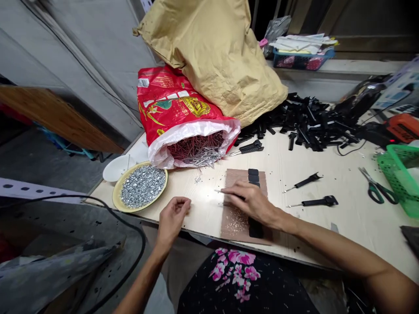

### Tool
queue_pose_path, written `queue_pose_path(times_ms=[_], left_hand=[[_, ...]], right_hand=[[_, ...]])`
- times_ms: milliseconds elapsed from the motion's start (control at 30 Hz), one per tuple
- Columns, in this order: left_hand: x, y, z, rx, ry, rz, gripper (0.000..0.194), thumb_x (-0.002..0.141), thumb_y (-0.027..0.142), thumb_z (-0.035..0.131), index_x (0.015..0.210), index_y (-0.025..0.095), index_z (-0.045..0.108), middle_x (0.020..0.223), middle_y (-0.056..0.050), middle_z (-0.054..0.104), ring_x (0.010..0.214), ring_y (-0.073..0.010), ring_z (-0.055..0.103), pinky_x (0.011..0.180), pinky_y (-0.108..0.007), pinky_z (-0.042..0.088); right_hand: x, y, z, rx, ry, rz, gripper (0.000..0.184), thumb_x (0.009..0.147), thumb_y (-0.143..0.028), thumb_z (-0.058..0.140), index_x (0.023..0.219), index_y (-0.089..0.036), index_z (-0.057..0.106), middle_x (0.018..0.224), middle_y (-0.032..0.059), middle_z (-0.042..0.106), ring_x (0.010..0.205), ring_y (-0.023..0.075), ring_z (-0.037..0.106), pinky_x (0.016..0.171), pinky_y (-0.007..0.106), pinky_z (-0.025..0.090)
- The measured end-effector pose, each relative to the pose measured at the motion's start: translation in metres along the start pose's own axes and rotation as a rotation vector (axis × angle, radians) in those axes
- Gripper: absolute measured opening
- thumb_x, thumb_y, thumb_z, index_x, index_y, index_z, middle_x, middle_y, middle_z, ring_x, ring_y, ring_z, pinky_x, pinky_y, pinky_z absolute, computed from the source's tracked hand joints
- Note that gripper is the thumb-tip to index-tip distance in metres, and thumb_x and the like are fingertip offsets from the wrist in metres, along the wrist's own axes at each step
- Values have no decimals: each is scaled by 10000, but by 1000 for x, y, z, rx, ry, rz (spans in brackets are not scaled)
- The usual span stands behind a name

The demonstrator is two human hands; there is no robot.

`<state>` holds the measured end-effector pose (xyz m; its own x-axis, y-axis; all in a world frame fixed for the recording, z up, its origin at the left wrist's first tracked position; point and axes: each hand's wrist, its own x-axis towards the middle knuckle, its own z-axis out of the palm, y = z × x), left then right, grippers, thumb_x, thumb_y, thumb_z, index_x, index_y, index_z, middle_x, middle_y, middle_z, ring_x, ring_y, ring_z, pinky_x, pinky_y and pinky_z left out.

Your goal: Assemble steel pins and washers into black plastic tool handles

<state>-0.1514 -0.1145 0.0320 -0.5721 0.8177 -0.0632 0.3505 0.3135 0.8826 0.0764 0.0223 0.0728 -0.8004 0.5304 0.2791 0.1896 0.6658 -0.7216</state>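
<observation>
My left hand (pixel 174 213) is above the table's front edge, thumb and fingers pinched together; whatever may be between them is too small to make out. In my right hand (pixel 250 201) is a black-handled piece with a thin metal shaft (pixel 218 190) pointing left. That hand is over a brown board (pixel 241 175) with black pads (pixel 253 172) along it and pale crumbs on its lower part. Left of my left hand, a yellow bowl (pixel 118 204) holds many small silvery metal parts. Two similar black-handled pieces, one upper (pixel 307 180) and one lower (pixel 319 201), lie to the right.
A red bag (pixel 183 102) of reddish rods lies open behind, against a tan sack (pixel 216 56). Black plastic parts (pixel 307 117) are heaped at the back. Scissors (pixel 376 187), a green basket (pixel 396 183) and an orange-black power tool (pixel 402 127) are right. A white bowl (pixel 113 170) stands left.
</observation>
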Motion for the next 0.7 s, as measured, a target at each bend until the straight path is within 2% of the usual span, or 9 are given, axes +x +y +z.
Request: queue_pose_path(times_ms=[33,100,200,433,600,700], left_hand=[[1,10,9,-178,-1,-75,292,740,417,650,846,150,598,728,-38,630,648,-160,594,635,-290,481],[2,30,26,-428,7,-124,322,701,394,701,862,133,604,780,-46,652,673,-143,607,669,-281,493],[3,52,45,-593,11,-120,312,688,346,727,876,125,612,856,-57,669,699,-126,618,719,-283,500],[1,68,64,-607,-33,-74,268,702,307,720,873,125,623,753,-24,659,681,-118,627,708,-260,493],[1,75,70,-642,-63,-118,271,676,309,738,839,128,620,696,-12,654,642,-112,618,686,-252,493],[2,78,73,-677,-43,-134,282,650,296,757,832,132,618,707,-4,650,627,-104,612,671,-246,497]], right_hand=[[2,-5,4,6,2,-13,263,925,-188,471,1122,-180,645,875,63,626,749,144,583,634,275,501],[5,-11,8,-29,14,-30,255,924,-193,483,1113,-186,653,856,58,619,762,143,579,662,266,489],[7,-12,7,-97,34,-30,252,923,-205,489,1111,-184,656,823,48,602,740,134,570,662,245,470],[0,-4,1,-92,91,-22,276,930,-211,472,1158,-192,626,873,50,602,787,138,574,706,248,475],[-3,-1,-3,-112,113,2,265,920,-186,477,1131,-190,636,860,48,595,790,142,574,718,254,480],[-5,0,-5,-132,115,6,271,920,-189,478,1145,-186,628,865,49,589,790,143,573,720,254,480]])
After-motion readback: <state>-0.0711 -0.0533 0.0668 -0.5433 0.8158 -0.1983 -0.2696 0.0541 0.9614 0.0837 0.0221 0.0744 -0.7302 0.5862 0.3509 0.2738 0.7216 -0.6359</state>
